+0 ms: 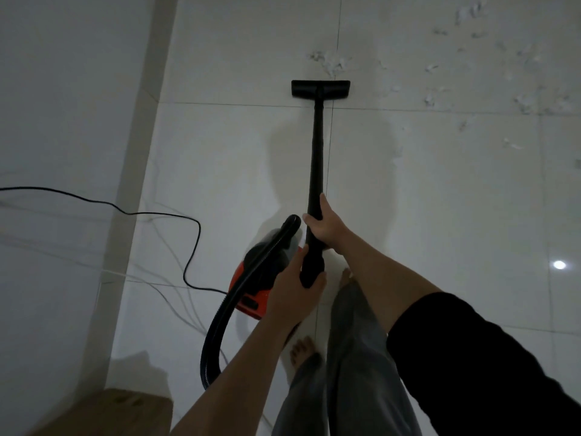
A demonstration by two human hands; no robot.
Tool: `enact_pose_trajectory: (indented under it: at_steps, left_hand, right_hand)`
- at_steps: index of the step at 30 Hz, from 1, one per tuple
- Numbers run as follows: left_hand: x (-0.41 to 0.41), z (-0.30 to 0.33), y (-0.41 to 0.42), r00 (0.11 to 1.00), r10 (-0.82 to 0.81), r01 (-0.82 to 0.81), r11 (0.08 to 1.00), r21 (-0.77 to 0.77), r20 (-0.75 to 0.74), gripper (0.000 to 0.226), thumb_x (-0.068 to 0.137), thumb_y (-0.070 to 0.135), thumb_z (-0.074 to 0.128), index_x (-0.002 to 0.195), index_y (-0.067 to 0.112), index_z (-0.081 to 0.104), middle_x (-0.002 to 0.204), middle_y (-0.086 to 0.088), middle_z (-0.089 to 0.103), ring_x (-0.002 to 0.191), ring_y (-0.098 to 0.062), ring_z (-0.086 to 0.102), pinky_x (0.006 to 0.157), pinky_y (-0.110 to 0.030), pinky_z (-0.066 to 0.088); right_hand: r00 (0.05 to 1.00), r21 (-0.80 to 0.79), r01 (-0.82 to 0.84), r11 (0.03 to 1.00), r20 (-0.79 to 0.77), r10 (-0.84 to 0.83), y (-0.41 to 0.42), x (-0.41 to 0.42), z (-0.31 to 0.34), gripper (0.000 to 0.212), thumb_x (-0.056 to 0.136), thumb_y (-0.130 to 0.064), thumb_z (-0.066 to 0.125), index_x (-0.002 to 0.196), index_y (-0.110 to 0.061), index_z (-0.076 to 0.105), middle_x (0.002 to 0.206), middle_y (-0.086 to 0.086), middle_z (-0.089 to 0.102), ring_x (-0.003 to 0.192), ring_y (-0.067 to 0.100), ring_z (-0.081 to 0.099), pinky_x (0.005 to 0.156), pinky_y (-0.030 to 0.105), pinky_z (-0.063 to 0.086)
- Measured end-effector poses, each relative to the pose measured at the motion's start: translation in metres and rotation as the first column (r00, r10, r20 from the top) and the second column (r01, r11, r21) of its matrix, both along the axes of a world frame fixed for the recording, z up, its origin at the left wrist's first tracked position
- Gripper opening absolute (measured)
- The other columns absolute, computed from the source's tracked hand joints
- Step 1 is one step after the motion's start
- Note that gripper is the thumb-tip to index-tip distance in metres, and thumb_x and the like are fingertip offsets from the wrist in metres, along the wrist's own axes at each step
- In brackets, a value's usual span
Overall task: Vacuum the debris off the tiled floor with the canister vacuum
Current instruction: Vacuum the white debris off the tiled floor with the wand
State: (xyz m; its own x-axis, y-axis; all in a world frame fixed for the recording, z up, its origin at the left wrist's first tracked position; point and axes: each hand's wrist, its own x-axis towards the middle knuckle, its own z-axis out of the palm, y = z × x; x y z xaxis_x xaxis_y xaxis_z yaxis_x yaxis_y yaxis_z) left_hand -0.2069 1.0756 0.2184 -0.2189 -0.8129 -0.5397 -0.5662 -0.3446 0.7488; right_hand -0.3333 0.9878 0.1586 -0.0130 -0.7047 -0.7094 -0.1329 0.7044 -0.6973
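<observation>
- The step in hand looks like a forward stroke: the nozzle lies flat on the floor, just in front of a small heap of debris.
- More scraps lie scattered to the right of the nozzle, well apart from it, so I judge that most of the task is left.
- The next move, I think, calls for a push of the wand forward over the near heap, and then a turn to the right.
- The right hand grips the wand near its upper part, fingers curled round it, with the arm stretched forward.
- The left hand holds the lower end of the wand, where the hose joins; its fingers wrap round this end.
- The canister, red and black, stands on the floor just left of the hands, near the bare feet.
- A cord runs from the canister to the left, along the wall.
- The cord could hold the canister back when the person goes to the right.
</observation>
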Motion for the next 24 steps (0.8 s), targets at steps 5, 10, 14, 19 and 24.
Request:
enact_pose_trajectory:
  at_steps: [5, 10, 14, 19, 24]
  left_hand:
    - [-0.024, -0.009, -0.044, 0.999, 0.001, -0.002, 1.0, 0.023, 0.041, 0.049, 0.094, 0.022, 0.058, 0.139, 0.026, 0.042, 0.083, 0.012, 0.062, 0.063, 0.0, 0.06, 0.065, -0.018, 0.046]
    - [-0.048, -0.027, -0.084, 0.995, 0.028, -0.033, 0.998, 0.058, 0.091, 0.058, 0.091, 0.028, 0.062, 0.145, 0.027, 0.038, 0.121, 0.02, 0.055, 0.105, 0.002, 0.055, 0.092, -0.028, 0.049]
    - [-0.062, -0.037, -0.113, 0.994, 0.026, -0.032, 0.998, 0.052, 0.103, 0.057, 0.087, 0.04, 0.059, 0.141, 0.03, 0.041, 0.118, 0.008, 0.065, 0.093, -0.006, 0.062, 0.086, -0.036, 0.055]
    - [-0.071, -0.043, -0.146, 0.988, -0.021, 0.015, 0.999, 0.04, 0.15, 0.053, 0.089, 0.038, 0.057, 0.139, 0.028, 0.042, 0.097, 0.004, 0.069, 0.077, -0.013, 0.065, 0.077, -0.038, 0.059]
    - [-0.08, -0.039, -0.183, 0.991, -0.012, 0.007, 0.999, 0.042, 0.131, 0.06, 0.084, 0.051, 0.052, 0.139, 0.028, 0.043, 0.114, 0.004, 0.069, 0.094, -0.017, 0.068, 0.088, -0.042, 0.057]
  right_hand:
    - [1.0, -0.01, -0.013, 1.0, 0.013, 0.013, -0.043, -0.022, -0.01, 0.079, 0.099, -0.026, 0.051, 0.155, -0.025, -0.004, 0.15, 0.008, 0.037, 0.101, 0.02, 0.054, 0.074, 0.024, 0.046]
    - [0.999, -0.002, -0.051, 0.999, -0.005, 0.051, -0.085, -0.046, -0.025, 0.079, 0.099, -0.028, 0.049, 0.155, -0.026, -0.007, 0.147, 0.007, 0.04, 0.102, 0.019, 0.053, 0.082, 0.03, 0.045]
    - [0.997, -0.012, -0.074, 0.997, -0.005, 0.074, -0.114, -0.062, -0.033, 0.078, 0.101, -0.027, 0.047, 0.154, -0.024, -0.009, 0.149, 0.009, 0.039, 0.1, 0.019, 0.052, 0.082, 0.03, 0.043]
    - [0.998, -0.013, -0.066, 0.998, 0.0, 0.066, -0.145, -0.073, -0.037, 0.079, 0.1, -0.028, 0.048, 0.154, -0.026, -0.01, 0.153, 0.007, 0.033, 0.105, 0.016, 0.047, 0.086, 0.029, 0.041]
    - [0.998, -0.017, -0.055, 0.998, -0.001, 0.055, -0.182, -0.081, -0.035, 0.08, 0.1, -0.028, 0.048, 0.154, -0.027, -0.012, 0.148, 0.009, 0.039, 0.101, 0.018, 0.051, 0.082, 0.031, 0.044]
